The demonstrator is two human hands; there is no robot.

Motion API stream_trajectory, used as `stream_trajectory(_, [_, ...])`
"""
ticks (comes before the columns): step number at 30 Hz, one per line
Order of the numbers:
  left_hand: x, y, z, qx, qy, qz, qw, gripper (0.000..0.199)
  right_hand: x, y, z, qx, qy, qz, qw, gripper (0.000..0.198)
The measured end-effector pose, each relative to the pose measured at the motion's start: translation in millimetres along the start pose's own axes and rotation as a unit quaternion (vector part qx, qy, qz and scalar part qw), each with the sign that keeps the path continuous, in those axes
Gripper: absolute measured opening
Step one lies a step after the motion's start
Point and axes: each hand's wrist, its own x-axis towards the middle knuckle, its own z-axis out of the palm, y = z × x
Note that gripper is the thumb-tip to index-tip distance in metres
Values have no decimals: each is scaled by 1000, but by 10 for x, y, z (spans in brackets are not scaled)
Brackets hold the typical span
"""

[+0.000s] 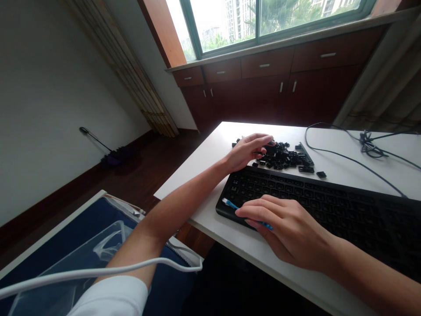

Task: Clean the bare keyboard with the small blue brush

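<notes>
Keyboard on white table, cabinets and window beyond, right hand gripping blue brush, left hand pinching black keycap

We've got a plain white counter here. Along the near side sits our black keyboard, with a messy heap of loose black keycaps just past it and one stray keycap off to the heap's right. We've also got a black cable sprawled over the right side, partly tangled.
</notes>
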Motion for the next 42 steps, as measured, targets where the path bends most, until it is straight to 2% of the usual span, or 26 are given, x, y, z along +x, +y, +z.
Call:
stream_trajectory(9, [-5,3,8,3,0,1,1000,39,4,-20,8,-18,-20,8,1000,23])
stream_trajectory(18, [-6,4,10,5,-1,1,1000,40,-11,-13,5,-6,5,35,999,18])
stream_trajectory(25, [1,-7,9,4,-1,3,1000,39,-14,-14,-2,0,-22,37,999,17])
stream_trajectory(42, [-8,3,7,7,-2,1,1000,39,-14,7,-3,-26,-38,9,999,38])
